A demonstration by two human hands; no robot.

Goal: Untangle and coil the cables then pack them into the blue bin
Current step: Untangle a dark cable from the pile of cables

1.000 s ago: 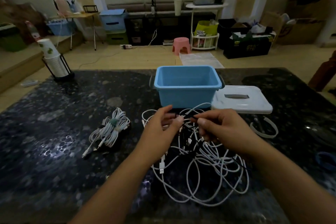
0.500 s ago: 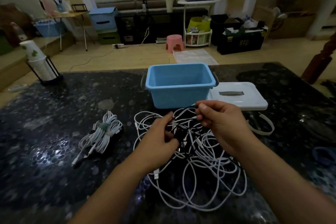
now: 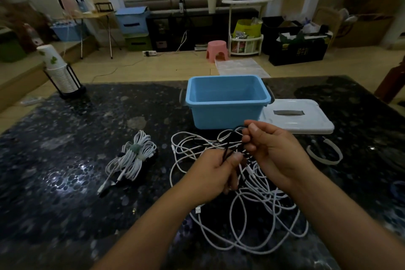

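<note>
- Cables: a loose tangle of white cables (image 3: 247, 210) sprawls on the dark speckled table (image 3: 65, 182), just in front of the blue bin (image 3: 226, 103) and under both hands; its loops overlap so that single strands cannot be followed from end to end.
- A thin black cable (image 3: 230, 138) runs through the top of the tangle and rises off the pile between the two hands.
- The left hand (image 3: 213, 174) sits low over the middle of the tangle, fingers curled, with the black cable pinched between thumb and forefinger.
- The right hand (image 3: 272, 150) is higher and nearer the bin, fingers curled in, gripping the upper bend of the same black cable at its fingertips.
- A white USB plug (image 3: 198, 210) at one cable's end lies on the table just below the left wrist.
- The blue bin stands upright and open near the far edge of the table; no cable is seen inside it.
- A white lid (image 3: 298, 119) with a grey handle slot lies flat just to the right of the bin, touching or nearly touching it.
- A coiled white bundle (image 3: 133, 155), held by a greenish tie, lies apart on the left of the tangle, its plug ends trailing toward the near side.
- A white curved band (image 3: 324, 153) lies on the table right of the right hand.
- A stack of paper cups (image 3: 58, 71) in a black wire holder stands at the far left corner of the table.
</note>
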